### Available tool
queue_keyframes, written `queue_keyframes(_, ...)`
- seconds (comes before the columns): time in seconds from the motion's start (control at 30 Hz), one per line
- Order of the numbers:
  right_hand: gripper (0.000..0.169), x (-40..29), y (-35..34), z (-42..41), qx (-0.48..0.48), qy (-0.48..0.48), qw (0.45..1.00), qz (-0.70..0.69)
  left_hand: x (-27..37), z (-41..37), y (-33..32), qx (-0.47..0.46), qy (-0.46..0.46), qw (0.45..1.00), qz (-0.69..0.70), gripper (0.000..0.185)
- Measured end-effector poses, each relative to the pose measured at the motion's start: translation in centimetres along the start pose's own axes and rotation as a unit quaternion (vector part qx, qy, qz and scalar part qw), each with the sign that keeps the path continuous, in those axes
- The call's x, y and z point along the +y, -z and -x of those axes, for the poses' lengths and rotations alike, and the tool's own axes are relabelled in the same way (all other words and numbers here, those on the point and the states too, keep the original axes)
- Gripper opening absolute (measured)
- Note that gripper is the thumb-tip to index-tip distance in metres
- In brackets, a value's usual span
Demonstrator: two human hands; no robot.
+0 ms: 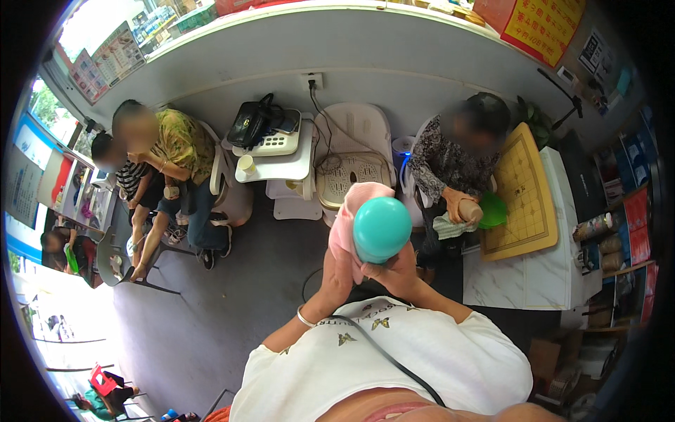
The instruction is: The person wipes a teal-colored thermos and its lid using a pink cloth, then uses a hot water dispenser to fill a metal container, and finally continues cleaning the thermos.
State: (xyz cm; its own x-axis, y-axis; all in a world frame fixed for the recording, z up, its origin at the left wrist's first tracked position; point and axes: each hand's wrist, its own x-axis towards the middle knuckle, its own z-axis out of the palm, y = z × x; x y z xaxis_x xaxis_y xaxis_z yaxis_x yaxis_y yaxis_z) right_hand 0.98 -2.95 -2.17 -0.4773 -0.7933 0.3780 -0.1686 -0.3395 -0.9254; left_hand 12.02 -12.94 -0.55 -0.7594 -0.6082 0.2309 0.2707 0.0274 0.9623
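A glossy turquoise rounded cup or bottle (pixel 382 228) is held up in front of my chest, between both hands. My left hand (pixel 337 274) has a pink cloth (pixel 350 211) against the turquoise thing's side; a bangle circles that wrist. My right hand (pixel 393 269) grips its lower part, the thumb lying near the base. The cloth wraps around the far side and reaches above the rounded top. Which end of the turquoise thing faces up cannot be told. Behind it stands a beige foot-bath basin (pixel 348 182) with a coiled cable on it.
At right, a seated person (pixel 459 153) holds a beige cup and a cloth beside a wooden game board (pixel 519 195) on a marble-patterned table (pixel 501 287). Two people sit at left near a grey chair (pixel 113 258). A white tray table (pixel 285 171) holds a black bag and a paper cup (pixel 246 164).
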Motion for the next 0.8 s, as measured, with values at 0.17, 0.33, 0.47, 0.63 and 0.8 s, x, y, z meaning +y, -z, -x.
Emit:
queue_keyframes(0.17,0.082,1.8,0.3,-3.1,0.059,0.007,0.998,-0.006,-3.7,0.6,1.0,-0.023,-0.105,0.991,-0.079,0.068)
queue_keyframes(0.33,0.085,3.5,0.7,-5.5,0.008,-0.059,0.995,-0.078,-2.8,-4.4,1.5,0.014,-0.189,0.976,-0.104,0.073)
queue_keyframes(0.47,0.086,4.4,1.2,-9.0,-0.064,-0.03,0.989,-0.128,0.2,-9.8,2.6,0.049,-0.055,0.987,-0.143,0.071)
queue_keyframes(0.63,0.087,4.8,4.3,-15.3,-0.101,0.122,0.987,0.014,-3.8,-13.9,3.4,0.041,-0.021,0.978,-0.205,0.06)
queue_keyframes(0.8,0.086,4.6,8.6,-21.7,-0.062,0.164,0.981,0.083,-8.8,-18.1,0.3,0.074,0.046,0.988,0.128,0.061)
